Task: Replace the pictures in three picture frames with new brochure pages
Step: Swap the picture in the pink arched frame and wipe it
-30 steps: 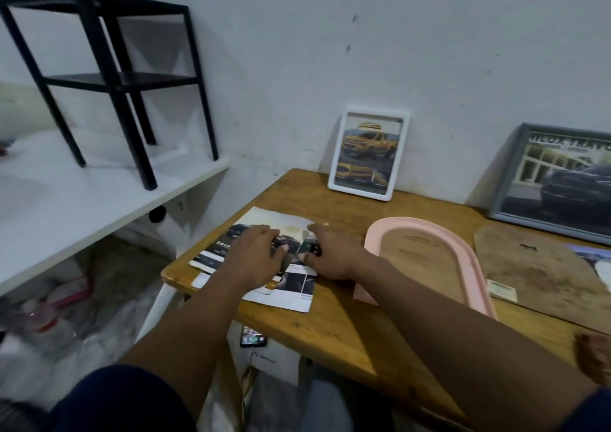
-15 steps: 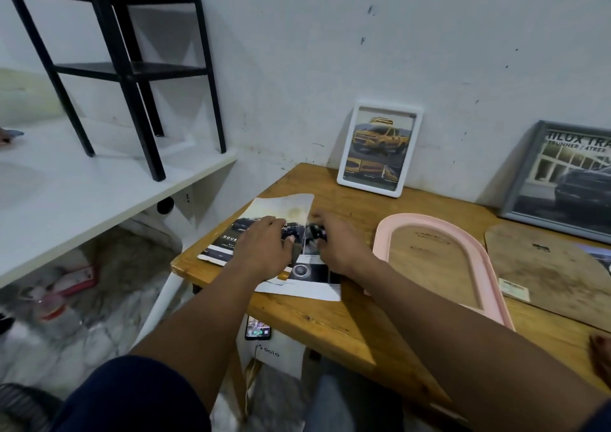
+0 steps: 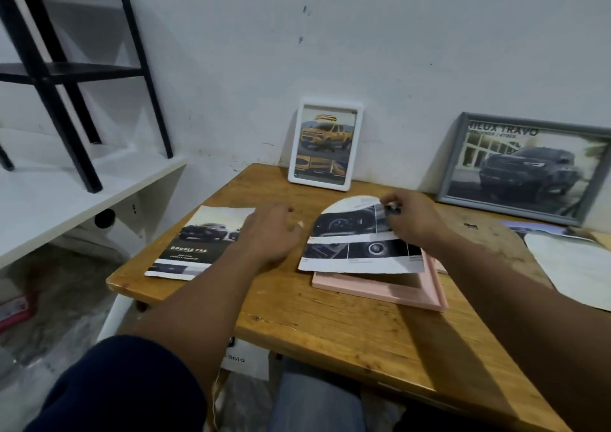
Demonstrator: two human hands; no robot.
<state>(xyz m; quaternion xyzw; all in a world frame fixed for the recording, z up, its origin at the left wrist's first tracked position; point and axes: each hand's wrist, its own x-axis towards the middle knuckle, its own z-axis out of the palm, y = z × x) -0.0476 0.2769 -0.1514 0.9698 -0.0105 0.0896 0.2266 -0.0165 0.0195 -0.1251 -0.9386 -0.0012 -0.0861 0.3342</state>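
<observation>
My right hand [image 3: 413, 220] pinches the top of an arch-cut brochure page [image 3: 353, 243] with dark car photos and holds it over the pink arched frame [image 3: 380, 289], which lies flat on the wooden table [image 3: 330, 326]. My left hand [image 3: 271, 233] hovers with fingers loosely apart, its wrist over the right edge of the leftover brochure [image 3: 195, 243] with a dark truck, at the table's left. A white frame [image 3: 325, 145] with a yellow truck picture and a grey frame [image 3: 525, 167] with a dark truck lean on the wall.
A brown backing board [image 3: 489, 230] and loose paper sheets [image 3: 575, 266] lie at the right of the table. A white shelf [image 3: 49, 193] with a black metal rack [image 3: 66, 68] stands to the left. Clutter lies on the floor below.
The arch-shaped page has come away from the brochure. My right hand has carried it rightward over the pink frame. My left hand has lifted off the brochure.
</observation>
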